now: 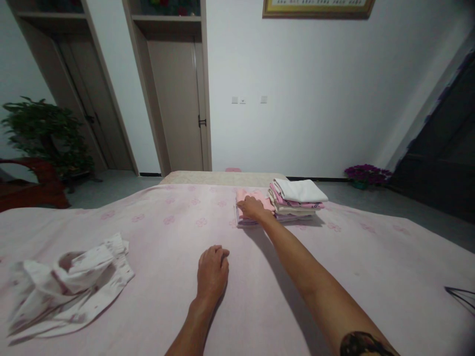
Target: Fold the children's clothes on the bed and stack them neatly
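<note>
My right hand [254, 206] reaches far forward and rests on a folded pink garment [264, 198], its fingers stretched across the top. The pink garment tops a low folded pile. Directly to its right stands a taller stack of folded clothes [295, 210] with a folded white garment [301, 190] uppermost. My left hand [213, 271] lies on the pink flowered sheet [166, 257], fingers loosely curled together and nothing visible in them. A crumpled white garment [77, 284] with small dark marks lies on the sheet at the left.
Part of a dark wire object [460, 295] shows at the right edge. Beyond the bed are a beige surface [222, 178], a wall and a door [176, 99]. A leafy plant [44, 133] and wooden chair [33, 183] stand left; purple flowers [367, 174] sit at right.
</note>
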`<action>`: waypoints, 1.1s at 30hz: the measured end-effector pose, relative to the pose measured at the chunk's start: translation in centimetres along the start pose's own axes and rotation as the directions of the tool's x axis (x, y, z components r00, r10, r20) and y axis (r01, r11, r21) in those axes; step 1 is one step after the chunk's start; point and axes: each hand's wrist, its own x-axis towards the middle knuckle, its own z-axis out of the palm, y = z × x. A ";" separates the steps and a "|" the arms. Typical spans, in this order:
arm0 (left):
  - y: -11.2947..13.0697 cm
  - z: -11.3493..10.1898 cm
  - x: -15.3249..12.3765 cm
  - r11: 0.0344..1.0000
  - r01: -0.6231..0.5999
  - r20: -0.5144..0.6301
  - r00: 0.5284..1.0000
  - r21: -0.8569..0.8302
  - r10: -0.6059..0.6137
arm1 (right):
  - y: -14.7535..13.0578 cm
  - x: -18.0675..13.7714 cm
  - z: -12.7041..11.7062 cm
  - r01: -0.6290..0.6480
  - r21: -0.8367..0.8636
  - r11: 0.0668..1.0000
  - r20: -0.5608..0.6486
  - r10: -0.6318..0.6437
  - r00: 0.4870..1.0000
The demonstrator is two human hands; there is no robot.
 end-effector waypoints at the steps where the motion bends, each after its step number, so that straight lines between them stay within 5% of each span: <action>1: 0.0 0.0 0.0 1.000 0.002 0.001 1.000 -0.002 -0.002 | 0.0 0.3 0.0 -0.014 0.000 1.000 0.014 0.014 1.000; 15: 0.0 -0.1 0.1 1.000 0.004 -0.014 1.000 -0.020 -0.004 | 0.3 2.1 -1.1 -0.094 0.060 0.994 0.033 0.093 0.995; 21: -0.1 1.1 0.2 0.995 0.000 -0.106 0.994 -0.105 -0.011 | 1.3 2.1 -0.9 -0.125 0.093 0.988 -0.112 0.135 0.984; 25: 1.8 1.9 3.6 0.980 -0.189 -0.116 0.976 -0.055 0.182 | 2.6 1.8 -0.5 -0.039 0.119 0.992 -0.175 0.060 0.983; 28: 3.7 1.6 8.2 0.946 -0.324 0.009 0.946 0.011 0.324 | 3.3 1.9 0.1 0.008 0.139 0.990 -0.192 0.019 0.981; 33: 5.2 2.1 13.3 0.911 -0.410 0.247 0.888 0.044 0.387 | 3.7 3.0 0.5 0.003 0.168 0.986 -0.214 0.034 0.976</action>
